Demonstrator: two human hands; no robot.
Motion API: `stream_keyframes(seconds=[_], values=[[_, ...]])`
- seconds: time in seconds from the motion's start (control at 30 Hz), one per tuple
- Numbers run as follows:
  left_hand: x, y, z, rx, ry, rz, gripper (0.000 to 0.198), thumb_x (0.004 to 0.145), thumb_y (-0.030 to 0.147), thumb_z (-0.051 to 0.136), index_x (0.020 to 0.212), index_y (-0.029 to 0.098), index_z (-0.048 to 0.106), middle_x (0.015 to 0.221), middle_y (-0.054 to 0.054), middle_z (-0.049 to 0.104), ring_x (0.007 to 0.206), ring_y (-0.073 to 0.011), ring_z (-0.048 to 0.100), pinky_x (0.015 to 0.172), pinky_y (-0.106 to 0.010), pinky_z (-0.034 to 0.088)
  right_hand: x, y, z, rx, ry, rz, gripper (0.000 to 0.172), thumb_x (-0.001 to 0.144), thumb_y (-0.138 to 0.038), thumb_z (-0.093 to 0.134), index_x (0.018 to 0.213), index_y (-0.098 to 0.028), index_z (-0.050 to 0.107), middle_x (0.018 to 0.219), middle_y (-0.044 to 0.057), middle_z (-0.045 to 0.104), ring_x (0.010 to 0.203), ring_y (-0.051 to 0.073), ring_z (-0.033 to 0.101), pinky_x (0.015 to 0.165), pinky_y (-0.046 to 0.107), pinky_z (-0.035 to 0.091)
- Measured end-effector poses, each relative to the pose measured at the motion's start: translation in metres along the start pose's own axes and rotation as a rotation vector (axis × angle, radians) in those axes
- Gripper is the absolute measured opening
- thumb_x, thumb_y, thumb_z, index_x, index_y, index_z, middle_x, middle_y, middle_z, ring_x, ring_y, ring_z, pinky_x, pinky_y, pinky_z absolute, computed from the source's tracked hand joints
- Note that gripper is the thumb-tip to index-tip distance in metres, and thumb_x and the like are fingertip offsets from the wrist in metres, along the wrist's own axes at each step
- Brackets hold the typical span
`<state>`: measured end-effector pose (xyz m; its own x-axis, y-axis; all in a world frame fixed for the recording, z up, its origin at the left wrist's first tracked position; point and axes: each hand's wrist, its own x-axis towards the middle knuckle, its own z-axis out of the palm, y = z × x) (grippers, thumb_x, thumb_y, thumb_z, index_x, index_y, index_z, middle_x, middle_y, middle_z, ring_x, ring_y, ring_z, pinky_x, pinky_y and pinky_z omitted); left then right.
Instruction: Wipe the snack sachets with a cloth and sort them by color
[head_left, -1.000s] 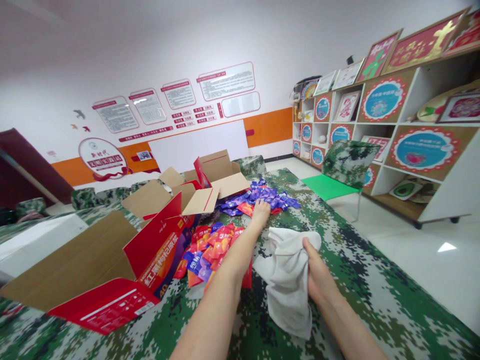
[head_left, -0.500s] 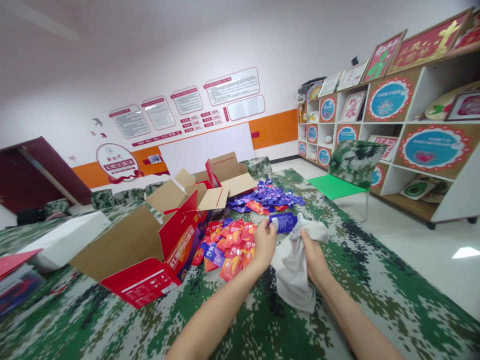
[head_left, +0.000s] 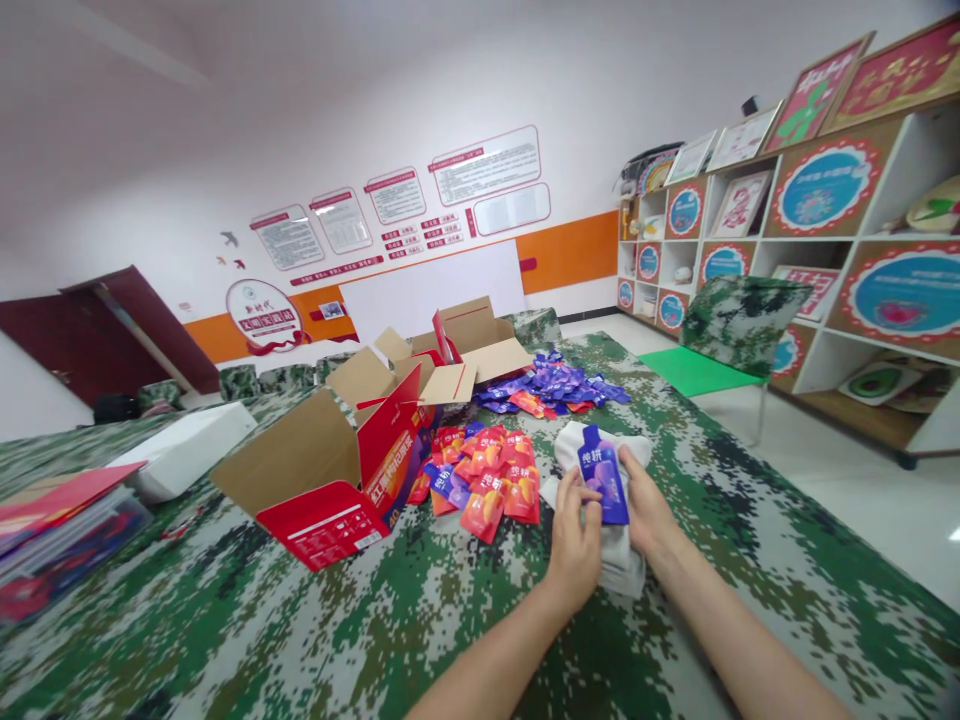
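Camouflage surface [head_left: 225, 620] carries an open box [head_left: 315, 480]; right of the box, past red pouches [head_left: 487, 485], a white cloth [head_left: 570, 445] now backs a purple pouch [head_left: 604, 485], newly fetched, fingers of left hand [head_left: 574, 545] and right hand [head_left: 652, 515] gripping it

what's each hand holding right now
Left hand: closed on the purple foil pouch.
Right hand: closed on the same pouch and the crumpled white cloth.
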<state>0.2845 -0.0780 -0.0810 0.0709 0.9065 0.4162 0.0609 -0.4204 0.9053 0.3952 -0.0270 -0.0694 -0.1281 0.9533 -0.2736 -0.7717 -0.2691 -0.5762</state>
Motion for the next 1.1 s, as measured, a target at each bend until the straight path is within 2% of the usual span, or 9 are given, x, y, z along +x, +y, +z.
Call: stream_keyframes(seconds=[0.07, 0.2, 0.33, 0.43, 0.57, 0.67, 0.8, 0.9, 1.1], values=[[0.004, -0.009, 0.005, -0.188, 0.092, -0.173, 0.023, 0.08, 0.034, 0.052, 0.096, 0.017, 0.052, 0.124, -0.014, 0.048, 0.112, -0.02, 0.049, 0.098, -0.037, 0.036, 0.0, 0.007, 0.003, -0.045, 0.02, -0.04, 0.028, 0.078, -0.041, 0.053, 0.086, -0.016, 0.063, 0.072, 0.006, 0.071, 0.063, 0.02, 0.067, 0.064, 0.034, 0.056], [0.015, -0.032, 0.004, -0.512, 0.137, -0.401, 0.058, 0.059, 0.026, 0.073, 0.108, 0.017, 0.045, 0.104, -0.01, 0.059, 0.09, -0.0176, 0.06, 0.081, -0.03, 0.047, 0.0, 0.021, 0.007, -0.167, 0.054, -0.124, 0.03, 0.075, -0.036, 0.059, 0.096, -0.016, 0.063, 0.08, 0.006, 0.072, 0.068, 0.021, 0.068, 0.069, 0.035, 0.055], [0.025, -0.053, -0.012, -0.555, 0.152, -0.477, 0.053, 0.05, 0.023, 0.076, 0.098, 0.013, 0.055, 0.083, -0.004, 0.064, 0.071, -0.015, 0.06, 0.07, -0.028, 0.048, -0.003, 0.016, 0.009, -0.111, -0.029, -0.115, 0.033, 0.078, -0.036, 0.055, 0.104, -0.017, 0.061, 0.089, 0.006, 0.071, 0.086, 0.023, 0.066, 0.081, 0.04, 0.051], [0.03, -0.064, -0.026, -0.539, 0.183, -0.55, 0.048, 0.048, 0.021, 0.076, 0.092, 0.012, 0.059, 0.079, -0.004, 0.065, 0.067, -0.0143, 0.06, 0.067, -0.028, 0.048, -0.005, 0.012, 0.012, -0.148, 0.023, -0.19, 0.034, 0.078, -0.037, 0.055, 0.104, -0.017, 0.062, 0.094, 0.007, 0.07, 0.097, 0.024, 0.061, 0.089, 0.042, 0.046], [0.033, -0.064, -0.031, -0.681, 0.162, -0.528, 0.047, 0.051, 0.022, 0.074, 0.095, 0.012, 0.061, 0.083, -0.006, 0.066, 0.073, -0.0164, 0.062, 0.074, -0.03, 0.048, -0.005, 0.024, 0.015, -0.466, 0.131, -0.436, 0.028, 0.07, -0.03, 0.065, 0.096, -0.019, 0.066, 0.099, 0.005, 0.068, 0.112, 0.025, 0.052, 0.102, 0.042, 0.032], [0.033, -0.054, -0.027, -0.851, 0.145, -0.491, 0.042, 0.063, 0.033, 0.068, 0.099, 0.013, 0.061, 0.098, -0.01, 0.065, 0.092, -0.0198, 0.061, 0.086, -0.033, 0.046, -0.002, 0.042, 0.012, -0.686, -0.014, -0.545, 0.029, 0.06, -0.018, 0.071, 0.088, -0.023, 0.068, 0.107, 0.002, 0.065, 0.124, 0.024, 0.038, 0.109, 0.042, 0.017], [0.03, -0.039, -0.029, -0.942, 0.098, -0.512, 0.043, 0.077, 0.048, 0.051, 0.103, 0.015, 0.061, 0.112, -0.011, 0.06, 0.108, -0.0204, 0.054, 0.097, -0.035, 0.04, 0.0, 0.059, 0.007, -0.852, -0.149, -0.619, 0.03, 0.057, -0.013, 0.07, 0.085, -0.026, 0.068, 0.111, 0.001, 0.063, 0.13, 0.022, 0.028, 0.111, 0.044, 0.007], [0.025, -0.031, -0.033, -0.91, 0.037, -0.524, 0.045, 0.08, 0.049, 0.047, 0.108, 0.015, 0.059, 0.115, -0.011, 0.059, 0.111, -0.0207, 0.052, 0.101, -0.037, 0.036, -0.001, 0.059, 0.012, -0.943, -0.17, -0.693, 0.031, 0.059, -0.017, 0.07, 0.088, -0.026, 0.067, 0.117, 0.0, 0.06, 0.131, 0.021, 0.026, 0.111, 0.041, 0.005], [0.017, -0.022, -0.031, -0.907, -0.043, -0.549, 0.048, 0.083, 0.05, 0.04, 0.116, 0.017, 0.054, 0.122, -0.009, 0.055, 0.116, -0.0196, 0.048, 0.103, -0.036, 0.033, 0.0, 0.047, 0.031, -1.172, -0.142, -0.845, 0.029, 0.072, -0.032, 0.06, 0.1, -0.028, 0.064, 0.124, 0.0, 0.055, 0.128, 0.022, 0.032, 0.11, 0.042, 0.014]])
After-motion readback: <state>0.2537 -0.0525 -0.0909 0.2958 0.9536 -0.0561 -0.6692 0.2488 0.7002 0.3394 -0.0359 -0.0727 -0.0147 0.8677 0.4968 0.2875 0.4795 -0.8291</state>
